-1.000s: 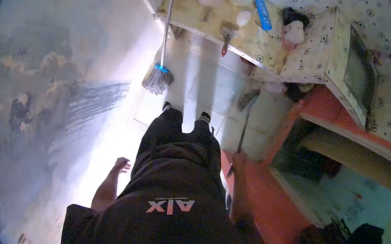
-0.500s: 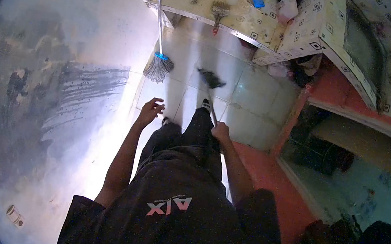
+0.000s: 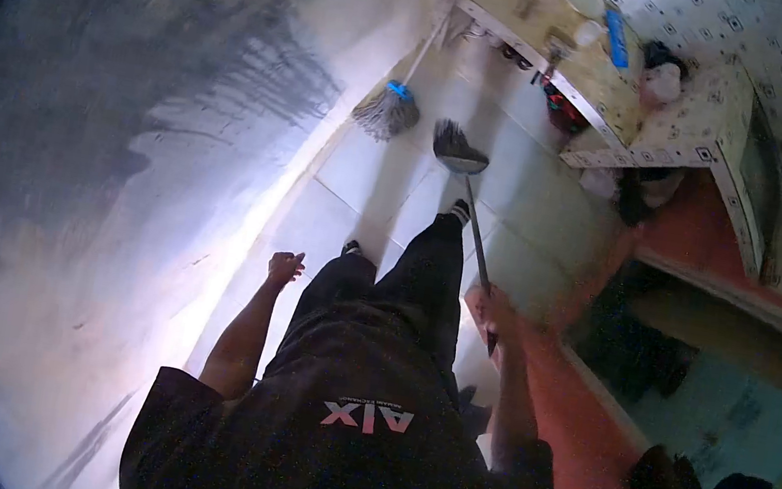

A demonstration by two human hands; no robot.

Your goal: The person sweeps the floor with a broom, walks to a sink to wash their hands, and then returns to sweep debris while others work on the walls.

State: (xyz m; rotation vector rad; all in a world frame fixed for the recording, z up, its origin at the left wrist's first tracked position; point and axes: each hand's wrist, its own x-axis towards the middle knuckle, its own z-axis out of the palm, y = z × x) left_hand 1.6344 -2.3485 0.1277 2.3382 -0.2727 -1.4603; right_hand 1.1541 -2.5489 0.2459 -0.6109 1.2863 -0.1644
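From the head view, the right hand [image 3: 492,310] is closed around the thin handle of a long brush [image 3: 461,150], whose bristle head is out in front over the pale floor tiles [image 3: 361,174], just beyond the person's forward foot; whether it touches the tiles I cannot tell. The left hand [image 3: 284,267] hangs free at the side, fingers loosely spread and holding nothing. Just left of the brush head, a mop [image 3: 387,112] with a blue collar leans against the far counter [image 3: 592,82], which carries a blue bottle [image 3: 617,38] and other small items. The tiles near the brush look bright and wet. I judge the floor cleaning partly done, with the dim red step [image 3: 576,424] on the right untouched.
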